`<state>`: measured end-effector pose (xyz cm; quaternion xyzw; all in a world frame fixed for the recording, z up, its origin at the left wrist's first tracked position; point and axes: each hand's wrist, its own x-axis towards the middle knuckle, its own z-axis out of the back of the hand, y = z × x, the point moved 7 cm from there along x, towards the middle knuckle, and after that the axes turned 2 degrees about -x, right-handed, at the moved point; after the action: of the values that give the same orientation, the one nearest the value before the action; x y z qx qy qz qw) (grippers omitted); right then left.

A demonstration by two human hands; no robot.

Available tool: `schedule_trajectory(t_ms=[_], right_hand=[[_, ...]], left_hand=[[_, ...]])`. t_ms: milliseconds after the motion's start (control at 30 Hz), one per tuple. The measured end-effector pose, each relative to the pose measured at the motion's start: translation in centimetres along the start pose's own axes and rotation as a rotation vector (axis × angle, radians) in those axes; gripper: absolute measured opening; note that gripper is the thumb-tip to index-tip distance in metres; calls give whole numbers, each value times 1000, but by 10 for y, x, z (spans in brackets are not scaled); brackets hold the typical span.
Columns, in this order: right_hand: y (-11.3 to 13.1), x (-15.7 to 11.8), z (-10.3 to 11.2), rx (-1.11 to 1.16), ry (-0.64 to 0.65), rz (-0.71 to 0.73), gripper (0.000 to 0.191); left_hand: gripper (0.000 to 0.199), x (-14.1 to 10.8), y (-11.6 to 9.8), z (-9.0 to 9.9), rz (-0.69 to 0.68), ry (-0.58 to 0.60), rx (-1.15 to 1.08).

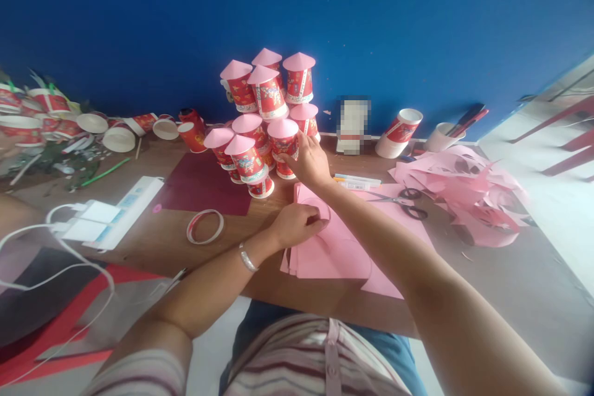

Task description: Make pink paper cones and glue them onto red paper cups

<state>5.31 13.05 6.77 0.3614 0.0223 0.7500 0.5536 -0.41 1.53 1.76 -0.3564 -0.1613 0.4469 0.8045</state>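
Right now I look down through the head camera at two bare hands working over a wooden counter (260,216). On the right side, the hand (312,161) reaches up to the cluster of capped cups and bends around a red cup (278,147), thumb at its near side and fingers along its right. That cup wears a pink paper cone (283,128) and sits on top of another cup, at the front right of the cluster. Most of the cups around it have the same pink caps, stacked in tiers near the blue wall (417,25).

Lower down, I see the left hand (297,226) over the pink sheets (338,257), its fingers bent and drawn close to the thumb; I cannot tell whether it pinches anything. A bracelet (247,257) circles that wrist. To the right of the hands lie scissors (394,199), near some pens (355,180), with a heap of pink scraps (487,198) beyond. Off to the left are a tape roll (204,242), a dark red sheet (204,185) and a power strip (132,207).
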Motion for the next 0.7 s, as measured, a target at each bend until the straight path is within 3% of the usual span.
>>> schedule_trajectory(t_ms=[700], right_hand=[[-1,-2,5,-4,-14,19,59]], left_hand=[[43,1,3,-2,-3,-1,33]])
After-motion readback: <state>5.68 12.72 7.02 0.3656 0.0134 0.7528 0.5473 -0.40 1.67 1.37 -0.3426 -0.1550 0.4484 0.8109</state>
